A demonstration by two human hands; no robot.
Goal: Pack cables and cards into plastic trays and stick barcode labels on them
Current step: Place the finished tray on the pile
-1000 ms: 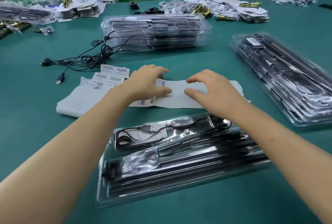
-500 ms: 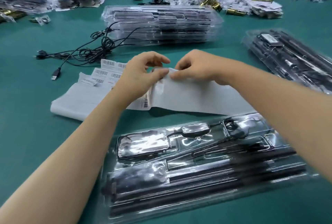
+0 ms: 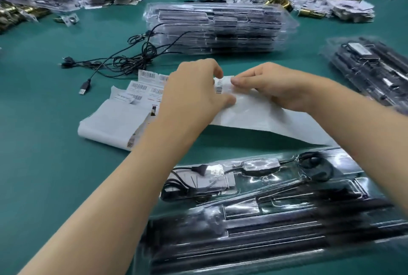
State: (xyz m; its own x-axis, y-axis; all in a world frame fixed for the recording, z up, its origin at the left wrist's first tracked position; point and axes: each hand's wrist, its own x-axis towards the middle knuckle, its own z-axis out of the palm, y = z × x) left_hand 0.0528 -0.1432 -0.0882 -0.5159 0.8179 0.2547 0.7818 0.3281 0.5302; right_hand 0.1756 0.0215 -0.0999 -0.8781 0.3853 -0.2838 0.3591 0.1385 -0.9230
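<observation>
Two hands meet over one white label sheet [image 3: 260, 118], partly lifted off the green table [image 3: 44, 164]. The left hand [image 3: 194, 95] grips the sheet; the right hand [image 3: 280, 86] pinches one barcode label [image 3: 221, 84] at its top edge. One packed tray [image 3: 265, 213] lies nearest. One tray stack [image 3: 220, 27] stands behind, a second pile [image 3: 371, 69] at right, and loose cables [image 3: 123, 60] lie tangled at left.

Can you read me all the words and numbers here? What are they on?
Nothing here reads clearly.
Loose white barcode labels on the flat sheets: bars, print too blurred.
Single white barcode label that the right hand pinches, on the white backing sheet the left hand grips: bars only, digits blurred.
Small sticker in the near clear plastic tray: too small.
White label on the right stack of trays: blurred.
</observation>
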